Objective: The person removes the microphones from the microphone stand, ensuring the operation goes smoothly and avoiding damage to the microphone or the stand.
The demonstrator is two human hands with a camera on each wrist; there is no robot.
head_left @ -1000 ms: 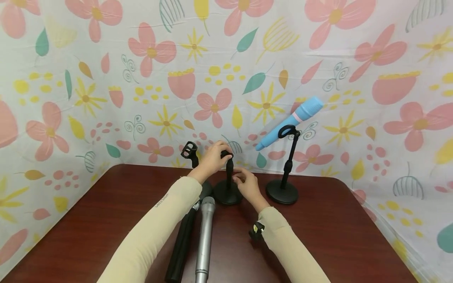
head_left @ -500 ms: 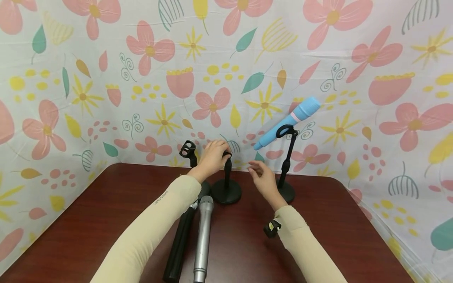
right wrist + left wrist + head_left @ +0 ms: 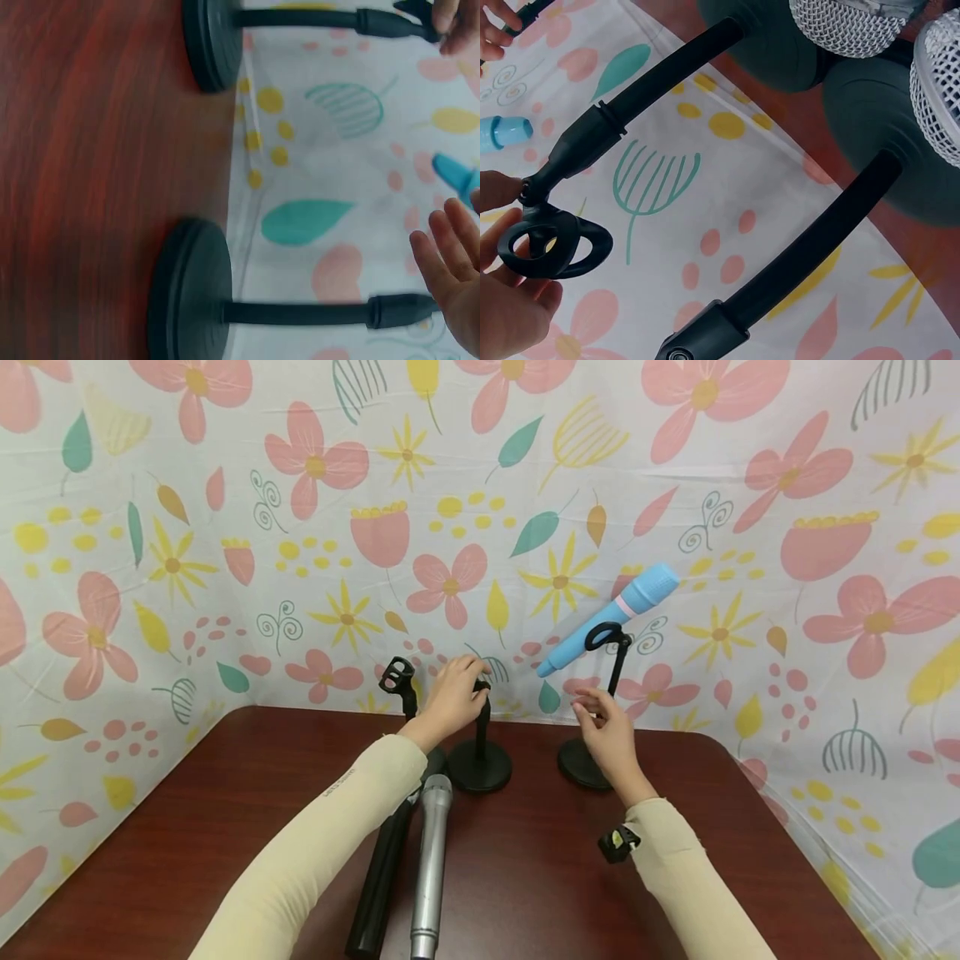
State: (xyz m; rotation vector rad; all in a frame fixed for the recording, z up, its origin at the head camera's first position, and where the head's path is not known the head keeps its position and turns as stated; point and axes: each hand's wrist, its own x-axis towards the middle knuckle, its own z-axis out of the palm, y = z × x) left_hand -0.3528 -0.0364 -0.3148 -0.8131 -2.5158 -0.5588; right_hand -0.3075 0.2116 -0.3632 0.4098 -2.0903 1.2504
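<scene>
My left hand (image 3: 453, 702) pinches the top of the middle black microphone stand (image 3: 480, 768). In the left wrist view, thumb and fingers lie around the stand's looped clip (image 3: 555, 244). My right hand (image 3: 609, 739), its fingers loosely bent, is in front of the right microphone stand (image 3: 581, 764); in the right wrist view it appears to hold nothing. A blue microphone (image 3: 607, 620) slants at that stand's clip (image 3: 602, 635); whether the clip grips it I cannot tell. The left stand's clip (image 3: 397, 677) is visible, its base mostly hidden behind my left arm.
A silver microphone (image 3: 430, 868) and a black microphone (image 3: 378, 885) lie side by side on the dark red-brown table (image 3: 517, 877), heads toward the stands. A flower-patterned cloth (image 3: 300, 568) hangs close behind the table's back edge.
My right hand has left the middle stand's pole and moved right, to in front of the right stand. The left hand stays at the middle stand's top.
</scene>
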